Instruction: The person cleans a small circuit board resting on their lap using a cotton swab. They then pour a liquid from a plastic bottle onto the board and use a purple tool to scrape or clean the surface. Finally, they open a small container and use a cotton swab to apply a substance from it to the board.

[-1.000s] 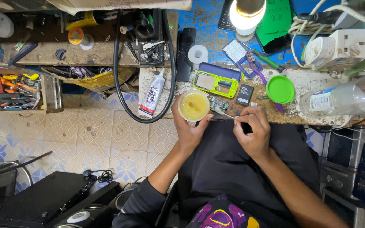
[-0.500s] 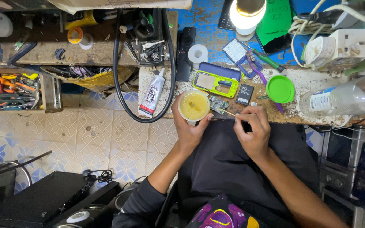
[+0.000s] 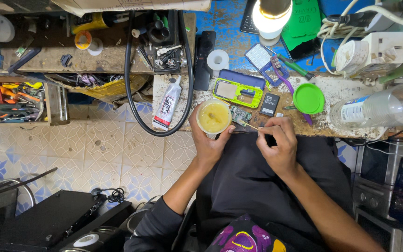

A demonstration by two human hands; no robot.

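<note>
Holding a small round tub [image 3: 214,117] of yellowish paste, the left hand [image 3: 209,140] was wrapped around the tub's lower side at the near edge of the worktop [image 3: 346,95], fingers clamped on it. The right hand [image 3: 278,142], at 3 o'clock of the tub, pinched a thin stick [image 3: 250,126] between closed fingertips; the stick's tip pointed toward 10 o'clock and lay over a small green circuit board [image 3: 240,115] that sat just beside the tub's right rim. At 12 o'clock of the board lay a yellow-green phone frame [image 3: 237,92], with a blue phone cover [image 3: 241,77] touching its far edge. A small black battery [image 3: 269,104] lay at 3 o'clock of the frame, and a green round lid [image 3: 308,98] lay farther along at 3 o'clock. A glue tube [image 3: 167,103] lay at 9 o'clock of the tub, inside the loop of a black hose [image 3: 129,79]. A lit lamp [image 3: 271,16] stood at 12 o'clock, and a clear plastic bottle [image 3: 378,109] lay on its side at the worktop's 3 o'clock end.
</note>
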